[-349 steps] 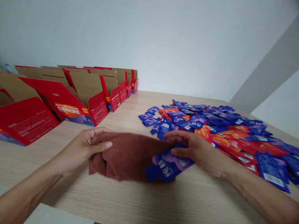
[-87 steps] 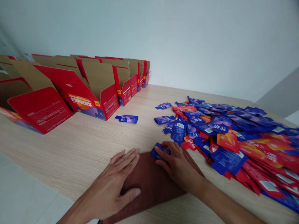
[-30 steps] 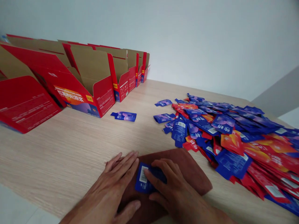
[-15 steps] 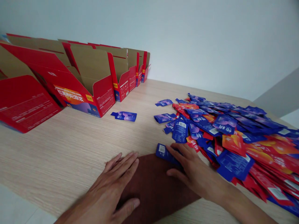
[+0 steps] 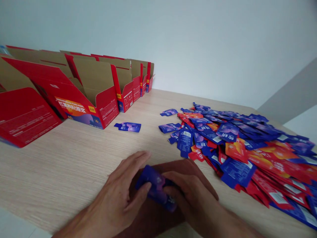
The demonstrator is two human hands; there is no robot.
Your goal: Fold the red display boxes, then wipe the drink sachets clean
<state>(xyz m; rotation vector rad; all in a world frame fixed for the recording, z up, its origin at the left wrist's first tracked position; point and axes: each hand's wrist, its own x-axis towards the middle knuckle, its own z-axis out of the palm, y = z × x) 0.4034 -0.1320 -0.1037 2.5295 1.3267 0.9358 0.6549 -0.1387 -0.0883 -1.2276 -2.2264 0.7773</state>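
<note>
Both my hands meet over a brown cloth lying flat at the table's near edge. My left hand and my right hand together pinch one blue pouch, held tilted just above the cloth. The left thumb presses its near side while the other left fingers stretch forward. Right fingers curl round its right end. A big heap of blue and red pouches lies to the right of the cloth.
A single blue pouch lies alone mid-table. A row of open red cardboard boxes runs along the left, flaps up. The wooden table ends close to my wrists. A white wall stands behind.
Half a second ago my right hand reached to the heap's edge with a pouch flat under its fingers. Now that pouch is lifted over the cloth and both hands grip it.
</note>
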